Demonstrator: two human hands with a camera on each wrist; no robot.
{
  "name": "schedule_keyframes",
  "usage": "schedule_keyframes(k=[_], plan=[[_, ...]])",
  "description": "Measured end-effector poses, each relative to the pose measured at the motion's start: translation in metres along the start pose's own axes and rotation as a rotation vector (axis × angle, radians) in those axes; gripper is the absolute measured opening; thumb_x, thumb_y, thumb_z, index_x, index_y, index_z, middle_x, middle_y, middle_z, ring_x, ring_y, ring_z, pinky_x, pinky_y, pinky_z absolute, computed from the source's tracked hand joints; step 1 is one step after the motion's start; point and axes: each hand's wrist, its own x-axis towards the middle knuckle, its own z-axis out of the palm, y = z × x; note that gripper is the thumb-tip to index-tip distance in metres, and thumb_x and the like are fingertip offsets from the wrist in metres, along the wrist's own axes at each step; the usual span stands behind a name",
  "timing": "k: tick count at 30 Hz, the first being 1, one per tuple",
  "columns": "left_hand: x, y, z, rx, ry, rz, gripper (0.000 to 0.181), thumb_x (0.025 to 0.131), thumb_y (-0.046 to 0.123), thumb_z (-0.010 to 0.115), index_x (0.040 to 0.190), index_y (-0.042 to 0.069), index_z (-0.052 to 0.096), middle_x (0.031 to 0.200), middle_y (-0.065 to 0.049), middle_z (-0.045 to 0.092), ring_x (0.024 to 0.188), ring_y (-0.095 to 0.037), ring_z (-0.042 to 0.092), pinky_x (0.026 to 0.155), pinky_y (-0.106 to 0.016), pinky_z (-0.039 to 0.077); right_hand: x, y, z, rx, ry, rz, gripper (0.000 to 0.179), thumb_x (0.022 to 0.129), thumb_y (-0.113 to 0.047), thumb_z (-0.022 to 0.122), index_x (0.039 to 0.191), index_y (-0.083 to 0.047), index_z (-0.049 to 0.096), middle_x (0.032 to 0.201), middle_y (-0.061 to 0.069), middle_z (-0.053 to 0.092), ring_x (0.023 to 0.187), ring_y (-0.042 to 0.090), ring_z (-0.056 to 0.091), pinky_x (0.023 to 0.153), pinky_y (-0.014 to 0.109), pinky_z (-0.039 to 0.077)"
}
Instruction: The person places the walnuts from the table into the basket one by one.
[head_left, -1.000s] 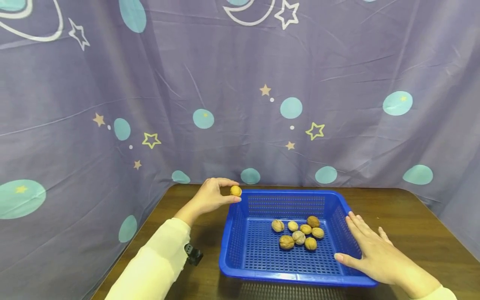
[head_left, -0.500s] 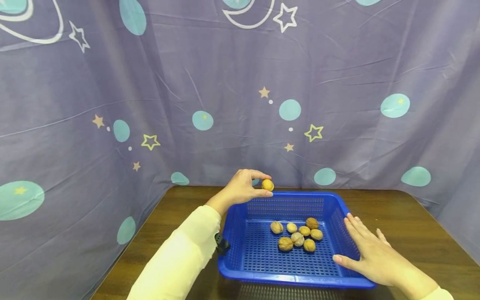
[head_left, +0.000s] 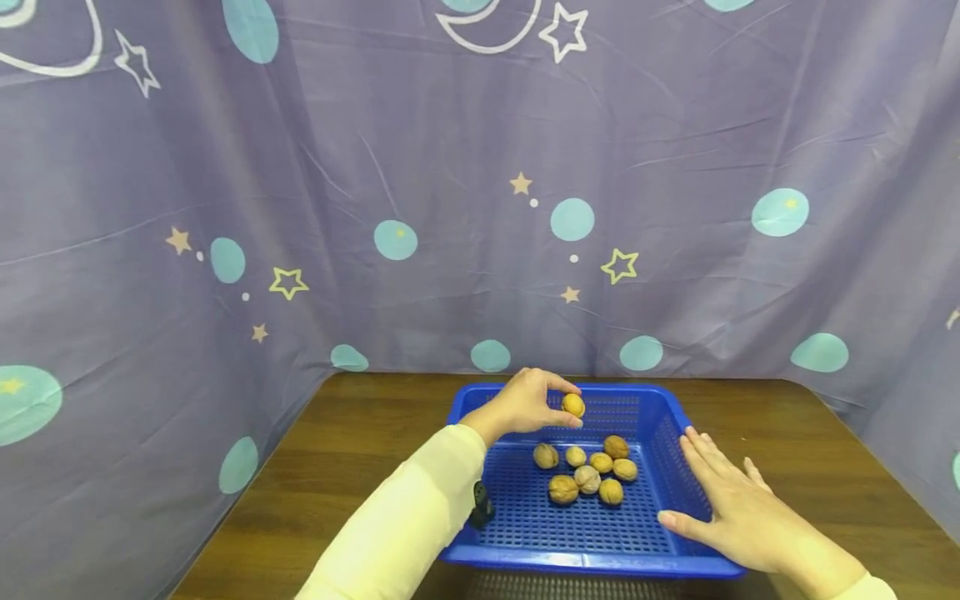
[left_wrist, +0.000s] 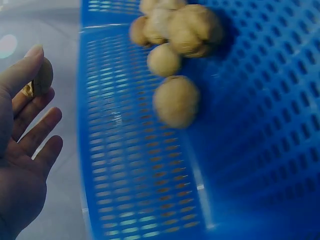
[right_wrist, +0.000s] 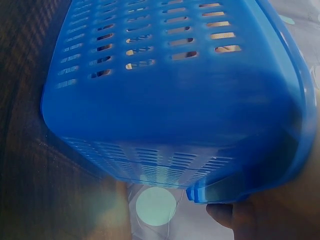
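Note:
My left hand (head_left: 528, 402) pinches a walnut (head_left: 573, 406) between thumb and fingertips, above the back part of a blue plastic basket (head_left: 577, 560). In the left wrist view the same walnut (left_wrist: 44, 77) shows between the thumb and a finger, while the other fingers are spread. Several walnuts (head_left: 587, 479) lie grouped on the basket's perforated floor, below the held one. My right hand (head_left: 738, 517) rests on the basket's right rim with its fingers extended and the thumb over the inside. The right wrist view shows the basket's outer wall (right_wrist: 165, 105), with part of the hand at the lower right.
The basket stands on a brown wooden table (head_left: 360, 467). A purple curtain (head_left: 420, 150) with stars and pale blue ovals hangs behind it and along the left. A small black device (head_left: 482, 505) is attached at the left sleeve, over the basket's left side.
My left hand has carried the walnut rightward from the basket's back left corner, and lowered it in the last half second. My right hand stays on the right rim.

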Motion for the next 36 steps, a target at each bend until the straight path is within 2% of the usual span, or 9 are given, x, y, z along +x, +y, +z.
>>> schedule_keyframes(k=[4,7,10,11,12,14,17,27,36], plan=[[-0.001,-0.006,0.011,0.004,-0.050,-0.003,0.047,0.076,0.049,0.077,0.118,0.028,0.070,0.116,0.017,0.064,0.117,-0.007,0.054,0.099,-0.031,0.044,0.001,-0.001,0.000,0.002,-0.010,0.001,0.099,0.085,-0.061,0.061,0.150,0.002,0.023,0.157,0.019,0.016,0.143,0.040,0.015,0.104,0.072,0.001],[0.002,-0.006,0.016,0.002,-0.090,0.002,0.046,0.076,0.047,0.078,0.117,0.028,0.070,0.113,0.018,0.065,0.095,-0.008,0.061,0.091,-0.028,0.048,0.000,0.000,-0.002,0.004,-0.016,0.006,0.099,0.085,-0.061,0.061,0.150,0.002,0.022,0.158,0.019,0.015,0.143,0.040,0.014,0.105,0.071,-0.003],[0.003,-0.007,0.022,-0.003,-0.123,-0.013,0.045,0.075,0.045,0.079,0.115,0.028,0.071,0.113,0.016,0.066,0.091,-0.006,0.060,0.088,-0.026,0.048,0.000,0.000,-0.003,0.003,-0.021,0.006,0.099,0.086,-0.060,0.061,0.151,0.003,0.020,0.158,0.019,0.014,0.143,0.041,0.012,0.104,0.071,-0.004],[0.004,-0.008,0.023,-0.010,-0.133,-0.019,0.045,0.076,0.044,0.080,0.116,0.026,0.071,0.114,0.015,0.066,0.092,-0.007,0.060,0.088,-0.026,0.048,0.000,0.000,-0.003,0.002,-0.024,0.007,0.099,0.086,-0.060,0.061,0.151,0.003,0.020,0.158,0.019,0.013,0.143,0.040,0.011,0.104,0.071,-0.005],[0.004,-0.008,0.025,-0.019,-0.140,-0.025,0.045,0.076,0.043,0.080,0.116,0.025,0.071,0.114,0.015,0.066,0.102,-0.005,0.059,0.091,-0.026,0.047,0.000,0.000,-0.003,0.001,-0.024,0.006,0.099,0.086,-0.059,0.061,0.151,0.003,0.020,0.158,0.019,0.013,0.144,0.040,0.010,0.104,0.071,-0.005],[0.005,-0.009,0.028,-0.038,-0.154,-0.040,0.045,0.076,0.043,0.080,0.116,0.024,0.071,0.113,0.016,0.066,0.110,-0.004,0.057,0.094,-0.026,0.046,0.000,0.000,-0.004,0.000,-0.024,0.006,0.098,0.086,-0.059,0.061,0.151,0.003,0.019,0.158,0.019,0.012,0.144,0.039,0.009,0.104,0.071,-0.006],[0.005,-0.012,0.033,-0.050,-0.175,-0.053,0.046,0.075,0.041,0.081,0.115,0.023,0.072,0.111,0.017,0.067,0.113,-0.005,0.056,0.097,-0.026,0.044,-0.001,-0.001,-0.004,-0.002,-0.020,0.002,0.098,0.087,-0.057,0.062,0.151,0.003,0.019,0.158,0.020,0.012,0.144,0.039,0.008,0.104,0.071,-0.007],[-0.003,-0.022,0.034,0.142,-0.251,-0.138,0.045,0.071,0.042,0.084,0.112,0.028,0.073,0.112,0.017,0.067,0.118,-0.010,0.055,0.101,-0.029,0.041,0.002,-0.004,-0.002,-0.002,-0.021,-0.011,0.099,0.086,-0.058,0.061,0.151,0.002,0.018,0.159,0.018,0.011,0.144,0.038,0.008,0.104,0.071,-0.005],[-0.003,-0.021,0.038,0.124,-0.331,-0.167,0.046,0.069,0.043,0.085,0.111,0.033,0.073,0.121,0.016,0.063,0.125,-0.012,0.049,0.103,-0.029,0.040,0.001,-0.003,-0.002,0.005,-0.025,-0.005,0.099,0.086,-0.058,0.062,0.151,0.003,0.018,0.158,0.019,0.012,0.144,0.040,0.010,0.103,0.072,-0.004]])
